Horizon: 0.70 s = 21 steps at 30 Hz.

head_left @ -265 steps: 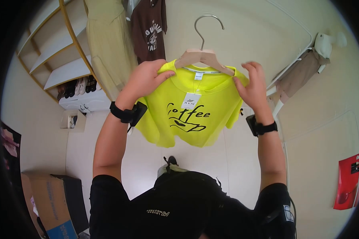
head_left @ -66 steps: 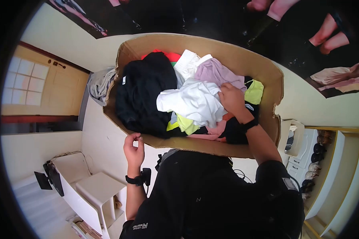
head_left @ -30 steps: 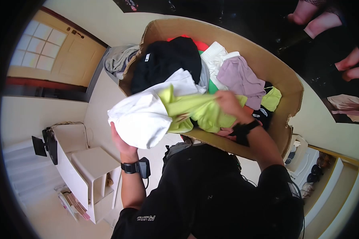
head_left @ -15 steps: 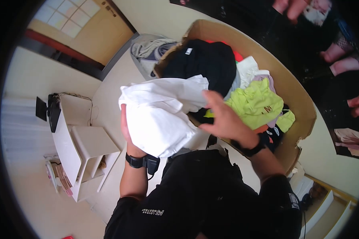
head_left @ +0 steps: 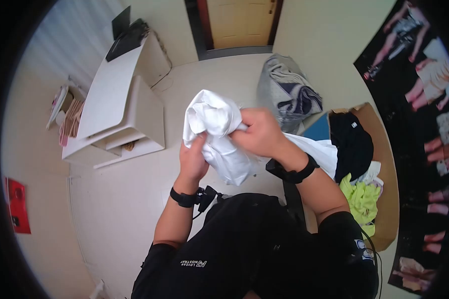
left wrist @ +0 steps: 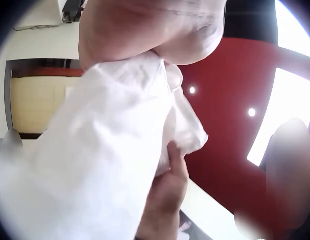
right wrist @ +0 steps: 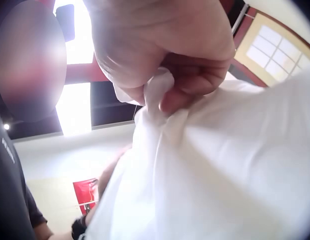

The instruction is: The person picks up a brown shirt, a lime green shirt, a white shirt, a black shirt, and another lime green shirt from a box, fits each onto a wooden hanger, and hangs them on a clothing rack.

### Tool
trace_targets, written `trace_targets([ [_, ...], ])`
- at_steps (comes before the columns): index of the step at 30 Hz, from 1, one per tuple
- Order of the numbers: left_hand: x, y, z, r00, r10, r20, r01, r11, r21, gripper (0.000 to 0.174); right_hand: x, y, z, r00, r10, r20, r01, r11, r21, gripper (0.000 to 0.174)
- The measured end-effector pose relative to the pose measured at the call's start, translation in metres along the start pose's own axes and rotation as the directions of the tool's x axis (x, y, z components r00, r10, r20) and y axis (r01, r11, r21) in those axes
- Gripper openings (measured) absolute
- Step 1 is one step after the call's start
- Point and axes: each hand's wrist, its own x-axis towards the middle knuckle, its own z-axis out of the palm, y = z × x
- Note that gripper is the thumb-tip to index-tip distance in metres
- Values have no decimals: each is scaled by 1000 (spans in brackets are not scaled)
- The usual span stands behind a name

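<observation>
A bunched white garment (head_left: pixel 229 159) hangs between both hands above the floor in the head view. The left hand (head_left: pixel 193 162) grips its lower left side, thumb up on the cloth. From the right, the right hand (head_left: pixel 262 132) pinches a fold of it, fingers curled. In the right wrist view the right hand (right wrist: pixel 165 45) holds a small tuck of the white cloth (right wrist: pixel 220 165) between thumb and fingers. The left wrist view shows the left hand (left wrist: pixel 150 30) against the cloth (left wrist: pixel 105 135). A white sleeve-like length (head_left: pixel 317 152) stretches behind the right forearm towards the box.
At the right stands a cardboard box (head_left: pixel 388 199) holding a black garment (head_left: pixel 350 144) and a yellow-green one (head_left: pixel 360 202). A clear bag of grey textiles (head_left: pixel 289 94) sits behind it. A white desk (head_left: pixel 110 99) is at the left, a door (head_left: pixel 242 22) at the far end.
The view has turned left, so the box now lies at the right. The white garment has moved away from it, more bunched. The right hand, open half a second ago, now grips the cloth.
</observation>
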Motion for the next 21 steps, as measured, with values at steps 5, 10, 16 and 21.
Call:
trace_targets([
  [5, 18, 86, -114, 976, 139, -169, -160, 980, -116, 32, 78, 4, 32, 998, 57, -14, -58, 988, -144, 13],
  [10, 26, 132, -197, 753, 360, -551, -230, 928, 292, 31, 145, 41, 69, 989, 137, 54, -123, 970, -209, 20],
  [16, 25, 171, -235, 646, 661, -382, 24, 483, 876, 22, 198, 81, 107, 979, -94, 183, 167, 881, -443, 23],
  [21, 42, 213, -246, 634, 697, -333, 217, 254, 943, 21, 252, 106, 142, 976, -121, 179, 137, 988, -78, 15],
])
